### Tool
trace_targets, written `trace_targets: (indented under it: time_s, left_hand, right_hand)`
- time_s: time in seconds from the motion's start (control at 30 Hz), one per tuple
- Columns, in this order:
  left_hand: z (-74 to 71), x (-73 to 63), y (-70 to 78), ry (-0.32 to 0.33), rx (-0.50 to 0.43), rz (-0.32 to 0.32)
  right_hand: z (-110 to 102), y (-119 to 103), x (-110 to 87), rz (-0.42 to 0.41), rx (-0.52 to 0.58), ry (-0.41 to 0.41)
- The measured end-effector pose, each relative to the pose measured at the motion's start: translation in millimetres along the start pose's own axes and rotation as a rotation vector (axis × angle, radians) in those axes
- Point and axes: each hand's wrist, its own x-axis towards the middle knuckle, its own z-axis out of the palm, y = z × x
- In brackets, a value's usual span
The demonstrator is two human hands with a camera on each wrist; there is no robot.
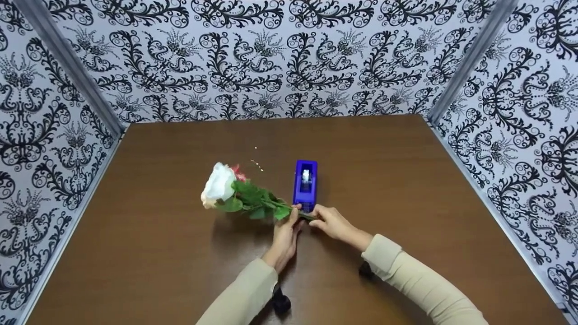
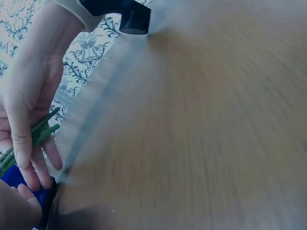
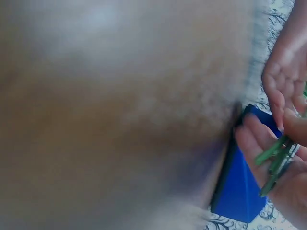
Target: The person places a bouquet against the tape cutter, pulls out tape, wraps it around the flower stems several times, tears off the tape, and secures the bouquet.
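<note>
Left hand (image 1: 285, 234) fingers closed round flower stems (image 1: 309, 216), right hand (image 1: 334, 223) fingers pinching near the stem ends. Risk: a loose grip could let the top-heavy stems roll or fan out; a knuckle bump could shove the blue tape dispenser (image 1: 305, 197) just beyond. Its well holds an apparent tape roll (image 1: 306, 176). Dispenser mid-table (image 1: 384, 158); white rose (image 1: 220, 183) toward the left edge.
</note>
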Motion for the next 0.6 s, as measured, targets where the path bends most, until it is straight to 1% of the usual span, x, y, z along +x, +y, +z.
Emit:
trace_targets:
  time_s: [0.13,0.23,0.3,0.37,0.47,0.6]
  left_hand:
    - [-0.8,2.5,-0.8,-0.01,0.026,0.023]
    - [-1.4,3.2,-1.8,-0.015,0.033,0.031]
    - [-1.4,3.0,-2.5,-0.017,0.023,0.036]
    - [-0.7,2.5,-3.0,-0.016,0.018,0.035]
    - [1.4,1.7,-3.7,-0.006,0.03,0.024]
    - [5.3,1.2,-3.8,0.051,0.015,0.001]
  right_hand:
    - [-9.1,-3.9,7.1,0.088,0.141,-0.121]
    - [-14.1,-3.9,12.8,0.111,0.177,-0.199]
    - [-15.3,-2.8,15.4,0.115,0.191,-0.232]
    - [-14.3,-1.3,16.6,0.134,0.208,-0.235]
    - [-9.8,0.8,16.5,0.161,0.248,-0.197]
    - [-3.5,1.5,15.4,0.208,0.33,-0.121]
